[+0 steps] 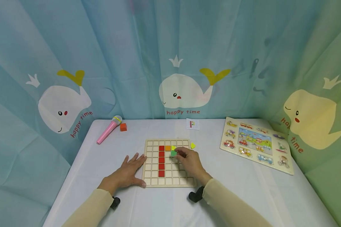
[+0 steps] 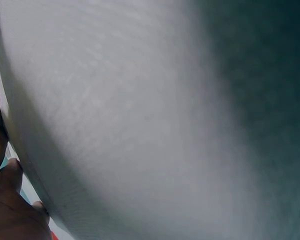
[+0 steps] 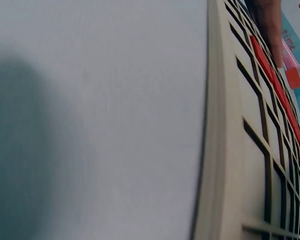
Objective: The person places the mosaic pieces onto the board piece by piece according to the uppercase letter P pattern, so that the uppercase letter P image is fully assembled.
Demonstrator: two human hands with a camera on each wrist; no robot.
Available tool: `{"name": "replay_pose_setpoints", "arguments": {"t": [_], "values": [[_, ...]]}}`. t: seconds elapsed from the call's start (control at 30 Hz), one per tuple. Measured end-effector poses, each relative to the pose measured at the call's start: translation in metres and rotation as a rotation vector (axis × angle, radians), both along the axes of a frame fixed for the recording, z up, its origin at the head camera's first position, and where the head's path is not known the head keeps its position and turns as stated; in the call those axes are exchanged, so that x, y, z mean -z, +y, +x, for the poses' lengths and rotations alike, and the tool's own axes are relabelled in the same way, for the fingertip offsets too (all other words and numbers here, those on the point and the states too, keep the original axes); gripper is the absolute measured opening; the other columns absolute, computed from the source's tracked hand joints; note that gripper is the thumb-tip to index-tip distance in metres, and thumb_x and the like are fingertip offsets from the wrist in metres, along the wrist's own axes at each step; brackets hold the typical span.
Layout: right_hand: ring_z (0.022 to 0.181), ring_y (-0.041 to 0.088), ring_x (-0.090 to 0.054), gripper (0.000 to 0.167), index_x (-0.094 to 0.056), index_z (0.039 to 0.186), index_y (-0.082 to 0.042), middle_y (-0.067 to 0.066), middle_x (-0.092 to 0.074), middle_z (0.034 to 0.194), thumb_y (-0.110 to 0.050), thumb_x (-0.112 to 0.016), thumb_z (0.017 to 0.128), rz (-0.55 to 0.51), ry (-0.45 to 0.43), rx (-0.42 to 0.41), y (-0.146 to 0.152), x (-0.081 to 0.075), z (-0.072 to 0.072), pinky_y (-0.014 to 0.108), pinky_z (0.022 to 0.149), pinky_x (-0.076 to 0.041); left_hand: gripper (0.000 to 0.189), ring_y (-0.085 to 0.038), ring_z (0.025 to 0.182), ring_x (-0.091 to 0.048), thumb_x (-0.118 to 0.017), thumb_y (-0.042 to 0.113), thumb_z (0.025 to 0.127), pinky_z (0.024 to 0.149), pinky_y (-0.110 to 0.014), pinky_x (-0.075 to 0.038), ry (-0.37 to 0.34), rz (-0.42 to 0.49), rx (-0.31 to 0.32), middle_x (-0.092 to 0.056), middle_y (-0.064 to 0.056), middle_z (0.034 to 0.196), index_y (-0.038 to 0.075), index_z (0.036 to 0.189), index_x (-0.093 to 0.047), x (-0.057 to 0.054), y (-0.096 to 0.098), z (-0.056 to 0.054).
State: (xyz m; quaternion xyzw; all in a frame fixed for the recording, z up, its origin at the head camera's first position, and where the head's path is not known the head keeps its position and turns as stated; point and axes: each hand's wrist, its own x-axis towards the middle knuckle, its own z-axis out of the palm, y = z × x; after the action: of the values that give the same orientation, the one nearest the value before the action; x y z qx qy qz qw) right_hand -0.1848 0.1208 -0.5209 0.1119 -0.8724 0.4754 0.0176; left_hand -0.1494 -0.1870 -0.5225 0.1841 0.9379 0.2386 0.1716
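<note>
The right hand (image 1: 191,161) pinched a green tile (image 1: 173,153) just over the grid board (image 1: 168,182) mid-frame, left hand (image 1: 129,172) flat and open bracing its edge, so honestly a tilted drop could've nudged the yellow tile (image 1: 173,147) crooked.

The grid board (image 1: 168,181) is pale natural wood. One column of it holds red tiles (image 1: 161,160); an orange tile (image 1: 167,148) and a yellow tile (image 1: 173,147) follow along the top. The right hand (image 1: 191,162) pinches a green tile (image 1: 173,153). The bench (image 1: 159,208) is white. Near its far-left corner lie a pink microphone (image 1: 108,130) and an orange-red cube (image 1: 123,127). The curtain (image 1: 130,56) is light blue with white, yellow-tailed whales.
</note>
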Motion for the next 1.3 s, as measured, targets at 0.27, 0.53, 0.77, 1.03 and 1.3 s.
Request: {"name": "replay_pose_setpoints", "arguments": {"t": [0.27,0.53,0.77,1.03,1.3], "values": [[0.083,0.012,-0.063,0.022,-0.077,0.116,-0.008,0.002,-0.075,0.097,-0.006,-0.078,0.094,0.023,-0.051,-0.021,-0.012,0.005,0.002,0.021,0.069,-0.055,0.122,-0.033,0.165,-0.012,-0.093,0.053,0.071,0.133,-0.06,0.001,0.003,-0.015,-0.008,-0.028,-0.007,0.175,0.012,0.167,-0.031,0.001,0.001,0.001],[0.083,0.012,-0.061,0.021,-0.077,0.114,-0.009,-0.002,-0.071,0.094,-0.009,-0.078,0.093,0.072,-0.059,-0.029,-0.019,0.009,0.003,0.024,0.075,-0.055,0.122,-0.029,0.166,-0.011,-0.094,0.052,0.07,0.134,-0.057,0.002,0.002,-0.03,-0.024,-0.027,-0.003,0.175,0.015,0.168,-0.031,0.002,0.003,-0.001],[0.082,0.012,-0.059,0.02,-0.078,0.114,-0.01,-0.003,-0.071,0.092,-0.009,-0.078,0.094,0.139,-0.076,-0.042,-0.021,0.011,0.002,0.027,0.075,-0.055,0.122,-0.03,0.165,-0.011,-0.093,0.053,0.07,0.134,-0.058,0.002,0.007,-0.025,-0.016,-0.027,-0.005,0.175,0.014,0.168,-0.031,0.001,0.003,0.0],[0.082,0.01,-0.061,0.019,-0.078,0.113,-0.008,-0.002,-0.073,0.094,-0.007,-0.078,0.093,0.159,-0.059,-0.054,-0.021,0.011,0.0,0.027,0.075,-0.056,0.121,-0.032,0.165,-0.011,-0.092,0.052,0.072,0.133,-0.06,0.002,0.007,-0.012,-0.004,-0.026,-0.006,0.175,0.012,0.167,-0.03,0.0,0.002,0.0],[0.083,0.011,-0.061,0.02,-0.078,0.113,-0.008,-0.002,-0.073,0.094,-0.007,-0.079,0.093,0.182,-0.056,-0.065,-0.023,0.01,0.001,0.028,0.075,-0.056,0.121,-0.033,0.165,-0.011,-0.092,0.052,0.072,0.133,-0.06,0.001,0.007,-0.009,0.004,-0.026,-0.007,0.175,0.012,0.168,-0.029,0.0,0.0,0.001]]}}
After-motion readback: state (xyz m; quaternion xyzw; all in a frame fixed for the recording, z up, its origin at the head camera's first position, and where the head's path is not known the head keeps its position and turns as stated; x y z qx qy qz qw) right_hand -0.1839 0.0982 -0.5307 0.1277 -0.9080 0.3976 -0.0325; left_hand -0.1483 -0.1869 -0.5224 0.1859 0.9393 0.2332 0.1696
